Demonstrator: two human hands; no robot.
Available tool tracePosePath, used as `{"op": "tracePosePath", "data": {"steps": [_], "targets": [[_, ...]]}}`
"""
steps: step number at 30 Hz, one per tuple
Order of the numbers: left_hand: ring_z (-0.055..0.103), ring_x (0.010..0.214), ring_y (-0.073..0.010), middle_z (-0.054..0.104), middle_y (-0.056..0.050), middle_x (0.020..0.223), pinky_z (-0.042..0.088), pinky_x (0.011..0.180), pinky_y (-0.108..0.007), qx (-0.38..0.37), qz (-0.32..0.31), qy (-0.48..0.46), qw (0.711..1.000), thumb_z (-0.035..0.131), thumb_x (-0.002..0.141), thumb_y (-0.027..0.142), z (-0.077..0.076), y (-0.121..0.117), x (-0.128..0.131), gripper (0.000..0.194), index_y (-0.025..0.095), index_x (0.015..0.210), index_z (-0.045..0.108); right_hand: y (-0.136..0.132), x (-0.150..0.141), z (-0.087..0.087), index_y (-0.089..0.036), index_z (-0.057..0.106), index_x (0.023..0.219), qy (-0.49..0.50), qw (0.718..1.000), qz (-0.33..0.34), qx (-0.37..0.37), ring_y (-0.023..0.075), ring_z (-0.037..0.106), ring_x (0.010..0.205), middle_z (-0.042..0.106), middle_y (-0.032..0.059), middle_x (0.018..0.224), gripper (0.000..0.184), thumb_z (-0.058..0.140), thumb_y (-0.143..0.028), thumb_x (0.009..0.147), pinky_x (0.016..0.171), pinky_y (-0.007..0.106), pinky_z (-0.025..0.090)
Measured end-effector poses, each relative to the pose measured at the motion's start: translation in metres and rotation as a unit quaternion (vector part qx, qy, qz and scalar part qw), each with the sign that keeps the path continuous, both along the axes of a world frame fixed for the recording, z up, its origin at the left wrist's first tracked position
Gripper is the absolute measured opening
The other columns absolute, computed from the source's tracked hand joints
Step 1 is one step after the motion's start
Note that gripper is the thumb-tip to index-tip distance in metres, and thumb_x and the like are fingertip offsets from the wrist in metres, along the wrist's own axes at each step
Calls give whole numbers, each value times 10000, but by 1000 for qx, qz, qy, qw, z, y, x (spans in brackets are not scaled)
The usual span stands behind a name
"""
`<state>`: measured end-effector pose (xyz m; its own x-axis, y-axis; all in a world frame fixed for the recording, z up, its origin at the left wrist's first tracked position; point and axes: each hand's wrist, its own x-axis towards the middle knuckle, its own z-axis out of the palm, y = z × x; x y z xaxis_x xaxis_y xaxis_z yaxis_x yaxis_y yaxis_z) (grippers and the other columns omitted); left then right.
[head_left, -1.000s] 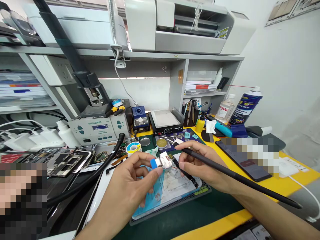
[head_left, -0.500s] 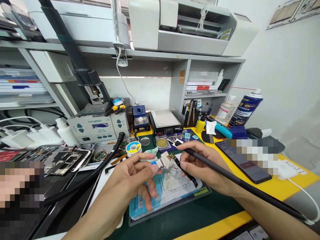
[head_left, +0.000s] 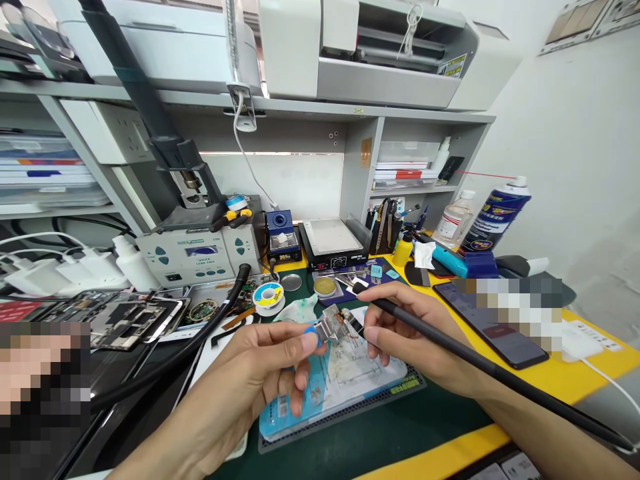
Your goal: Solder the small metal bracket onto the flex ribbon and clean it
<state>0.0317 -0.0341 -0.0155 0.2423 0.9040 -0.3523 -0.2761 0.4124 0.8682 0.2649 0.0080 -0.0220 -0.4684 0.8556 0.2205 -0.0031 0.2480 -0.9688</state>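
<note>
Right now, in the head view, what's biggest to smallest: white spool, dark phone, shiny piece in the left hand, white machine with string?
1. White machine with string
2. Dark phone
3. White spool and shiny piece: too alike to rank, and the piece looks nearer.

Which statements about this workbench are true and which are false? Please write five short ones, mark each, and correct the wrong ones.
1. The left hand pinches a small silvery part with a blue end. True.
2. The right hand holds nothing. False: the right hand holds a long black tool.
3. In the picture, the white spool is to the left of the round tin. True.
4. The spray can stands at the left end of the bench. False: the spray can is at the right, beside a clear bottle.
5. A dark phone lies on the yellow surface, on the right side. True.
</note>
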Motion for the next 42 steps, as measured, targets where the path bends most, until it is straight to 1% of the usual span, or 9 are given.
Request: {"op": "tracePosePath", "data": {"steps": [5,11,17,19,22,27,34,42], "targets": [[470,466,-73,562,9,553,437,439,-179,22,0,16,1000,801,798,356,0,-2,0,250,115,800,736,0,0,2,-215,603,1144,-2,1000,-3,-5,106,647,612,643,-11,790,262,696,-192,899,511,194,545],[469,459,-71,579,16,564,402,446,-183,62,8,62,996,776,816,404,-4,-2,-1,274,137,868,747,0,1,0,-224,604,1150,5,1000,-8,-4,121,664,631,639,0,829,256,695,-226,911,509,211,553],[471,444,-83,579,12,538,381,439,-201,87,41,111,989,786,786,431,0,-4,5,322,128,892,764,-1,1,1,-219,610,1132,23,999,-25,11,120,660,608,639,1,813,223,674,-214,918,506,215,552],[472,442,-86,582,12,534,378,440,-202,88,41,117,988,790,781,426,1,-5,5,319,131,899,765,-1,0,1,-219,610,1133,24,999,-26,15,117,656,602,640,2,810,221,671,-220,921,506,215,549],[481,450,-85,591,7,546,379,446,-198,92,37,118,988,775,799,432,-1,-5,3,308,134,875,758,0,0,1,-220,610,1135,19,999,-28,17,115,657,604,645,1,802,219,668,-226,924,518,213,548],[491,470,-79,599,7,565,397,463,-187,98,7,107,989,754,828,442,-4,-4,0,299,145,869,756,1,0,1,-206,616,1112,17,999,-37,4,117,652,589,638,-5,778,215,682,-231,909,511,220,549],[495,476,-74,599,8,567,415,474,-179,87,-11,82,993,759,829,404,-1,-4,2,258,148,792,747,5,0,0,-198,609,1132,12,999,-34,-13,118,654,594,630,-5,800,236,683,-241,912,515,228,550],[505,483,-92,621,-12,582,430,486,-200,86,-23,83,993,761,810,456,-1,-4,2,320,137,803,742,6,-1,1,-186,607,1123,3,999,-35,-17,129,652,586,639,1,779,259,701,-280,901,516,245,552]]}}
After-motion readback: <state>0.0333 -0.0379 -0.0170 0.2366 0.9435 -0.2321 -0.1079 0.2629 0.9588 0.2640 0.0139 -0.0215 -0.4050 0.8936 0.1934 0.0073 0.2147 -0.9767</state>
